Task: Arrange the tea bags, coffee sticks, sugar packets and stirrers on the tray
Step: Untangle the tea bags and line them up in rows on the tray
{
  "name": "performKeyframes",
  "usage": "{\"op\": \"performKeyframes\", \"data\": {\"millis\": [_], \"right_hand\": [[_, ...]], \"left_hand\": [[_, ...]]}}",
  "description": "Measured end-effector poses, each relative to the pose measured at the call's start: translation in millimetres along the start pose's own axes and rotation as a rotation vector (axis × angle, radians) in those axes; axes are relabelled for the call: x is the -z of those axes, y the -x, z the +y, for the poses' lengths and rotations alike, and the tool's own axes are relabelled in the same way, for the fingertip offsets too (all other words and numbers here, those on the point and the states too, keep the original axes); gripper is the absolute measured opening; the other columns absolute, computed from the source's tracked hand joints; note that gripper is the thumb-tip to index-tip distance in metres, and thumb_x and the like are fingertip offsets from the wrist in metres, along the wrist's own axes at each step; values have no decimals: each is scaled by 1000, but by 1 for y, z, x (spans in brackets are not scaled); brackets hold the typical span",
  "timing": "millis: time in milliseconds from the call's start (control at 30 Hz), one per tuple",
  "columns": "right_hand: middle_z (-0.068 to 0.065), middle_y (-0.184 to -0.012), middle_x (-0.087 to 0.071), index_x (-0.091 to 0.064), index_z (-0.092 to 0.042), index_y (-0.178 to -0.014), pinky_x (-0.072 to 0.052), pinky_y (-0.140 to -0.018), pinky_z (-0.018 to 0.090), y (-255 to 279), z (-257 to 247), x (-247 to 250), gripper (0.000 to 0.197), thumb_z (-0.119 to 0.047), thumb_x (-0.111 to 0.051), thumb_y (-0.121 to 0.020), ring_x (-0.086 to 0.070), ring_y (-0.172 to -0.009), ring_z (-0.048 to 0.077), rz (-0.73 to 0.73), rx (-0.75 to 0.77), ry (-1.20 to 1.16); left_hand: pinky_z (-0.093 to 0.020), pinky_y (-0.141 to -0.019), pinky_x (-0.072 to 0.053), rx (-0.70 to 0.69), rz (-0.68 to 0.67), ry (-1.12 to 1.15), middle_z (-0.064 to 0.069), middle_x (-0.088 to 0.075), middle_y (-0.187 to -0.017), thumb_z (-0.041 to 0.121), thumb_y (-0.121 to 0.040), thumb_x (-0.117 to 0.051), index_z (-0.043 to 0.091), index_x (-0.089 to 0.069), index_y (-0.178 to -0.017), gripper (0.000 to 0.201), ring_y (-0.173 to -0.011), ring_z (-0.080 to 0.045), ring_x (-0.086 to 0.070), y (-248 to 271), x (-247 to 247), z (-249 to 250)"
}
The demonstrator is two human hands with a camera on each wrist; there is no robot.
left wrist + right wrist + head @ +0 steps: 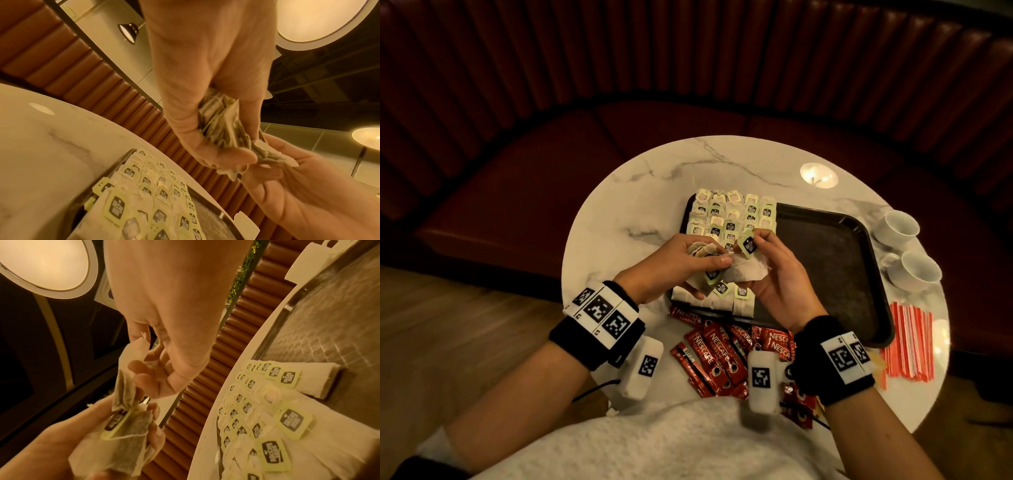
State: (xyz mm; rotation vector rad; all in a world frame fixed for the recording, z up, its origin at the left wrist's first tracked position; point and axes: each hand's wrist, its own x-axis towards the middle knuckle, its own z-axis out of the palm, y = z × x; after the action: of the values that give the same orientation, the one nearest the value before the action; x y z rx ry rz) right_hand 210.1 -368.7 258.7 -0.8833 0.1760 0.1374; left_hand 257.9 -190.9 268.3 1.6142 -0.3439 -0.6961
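A dark tray (825,260) lies on the round marble table (654,178). Rows of tea bags (732,216) with pale green tags fill its left part; the rows (148,191) also show in the left wrist view. Above the tray's near left, my left hand (709,260) grips a bunch of tea bags (222,126). My right hand (753,246) pinches the green tag (750,245) of one tea bag (746,272), whose paper pouch still touches the bunch. In the right wrist view the right hand's fingers (156,363) meet that pouch (131,353) above the left hand's bunch (127,426).
Red coffee sticks (719,346) lie heaped on the table between the tray and my body. A stack of orange-and-white striped sticks (911,342) sits right of the tray. Two white cups (897,228) (917,270) stand at the right rim. The tray's right half is bare.
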Motion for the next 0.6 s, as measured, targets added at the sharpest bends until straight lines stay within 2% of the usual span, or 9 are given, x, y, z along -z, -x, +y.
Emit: {"op": "performKeyframes", "data": {"millis": [33, 100, 167, 233, 300, 367, 467, 533, 600], "right_hand": [[18, -110, -51, -51, -12, -98, -60, -64, 36, 0, 0, -1, 10, -18, -54, -90, -68, -89, 28, 0, 0, -7], [10, -93, -58, -52, -12, -97, -60, -65, 36, 1, -1, -2, 6, -15, -51, -91, -66, -79, 21, -16, 1, -32], [5, -80, -57, -52, -13, -97, -59, -64, 35, 1, -3, -4, 6, -13, -48, -92, -62, -70, 16, -38, -1, -45], [4, -79, -57, -53, -13, -99, -59, -65, 34, 1, -4, -2, 9, -16, -52, -91, -61, -70, 16, -33, -3, -9], [3, -82, -58, -56, -13, -102, -59, -67, 33, 0, -4, 2, 15, -23, -56, -90, -61, -73, 15, -4, 4, 77], [-1, -85, -59, -61, -13, -103, -57, -71, 31, 1, -5, 7, 24, -33, -57, -89, -59, -78, 12, 9, 14, 238], [-6, -98, -68, -67, -19, -102, -53, -80, 34, 4, -9, 9, 35, -48, -65, -83, -64, -94, 14, 25, 37, 651], [-6, -103, -69, -69, -22, -101, -53, -79, 32, 4, -12, 10, 30, -42, -74, -80, -66, -92, 13, 31, 92, 896], [-5, -99, -71, -71, -23, -97, -55, -78, 31, 2, -14, 11, 25, -38, -79, -78, -68, -89, 16, 41, 133, 1017]], "left_hand": [[-30, -54, -57, 1, -8, 3, -15, -70, -92, 21, -90, -68, 6, -70, -105, 21, -68, -25, -68, 1, 0, 0], [-32, -56, -57, 9, -27, 6, -12, -71, -91, 22, -90, -69, 8, -71, -101, 18, -71, -27, -68, 1, 1, 0], [-35, -59, -58, 16, -44, 3, -15, -71, -97, 23, -90, -69, 8, -71, -101, 18, -79, -32, -69, 2, 2, 0], [-34, -58, -58, 19, -50, -4, -15, -72, -99, 23, -90, -69, 7, -70, -102, 20, -87, -37, -68, 3, 2, 0], [-33, -57, -58, 6, -47, -23, -15, -72, -97, 23, -91, -68, 6, -70, -102, 21, -85, -33, -69, 4, 3, 1], [-33, -57, -58, -22, -29, -74, -18, -70, -99, 24, -91, -68, 7, -70, -102, 20, -82, -31, -70, 4, 3, 3], [-34, -58, -58, -60, 13, -176, -19, -70, -98, 25, -91, -68, 10, -71, -101, 18, -87, -37, -69, 3, 4, 3], [-33, -57, -58, -60, 29, -223, -15, -70, -96, 27, -91, -68, 13, -71, -101, 17, -85, -35, -70, 2, 4, 4], [-33, -59, -59, -59, 46, -274, -12, -71, -93, 31, -90, -69, 16, -71, -101, 18, -80, -30, -70, 1, 4, 4]]}}
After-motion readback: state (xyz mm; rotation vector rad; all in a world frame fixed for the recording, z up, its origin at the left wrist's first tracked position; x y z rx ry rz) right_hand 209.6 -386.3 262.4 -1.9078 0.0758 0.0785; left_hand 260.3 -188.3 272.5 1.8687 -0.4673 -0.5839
